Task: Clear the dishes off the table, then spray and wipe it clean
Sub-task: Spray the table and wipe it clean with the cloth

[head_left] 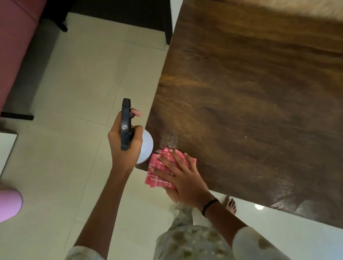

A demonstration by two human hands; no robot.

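table (264,96) top bare beyond cloth (162,168) | bottle (145,148) at corner

The left hand (124,141) grips a spray bottle (143,147) with a dark trigger head and pale body, held over the tiled floor (82,92) just beside the near corner of the wooden table (263,101), index finger at the trigger. The right hand (179,180), fingers spread flat and a dark band at the wrist, presses a pink checked cloth (160,171) onto that corner, part of the cloth overhanging the edge. Wet streaks show on the tabletop just beyond the cloth and along the near edge; a bare foot (230,204) stands on the floor below.
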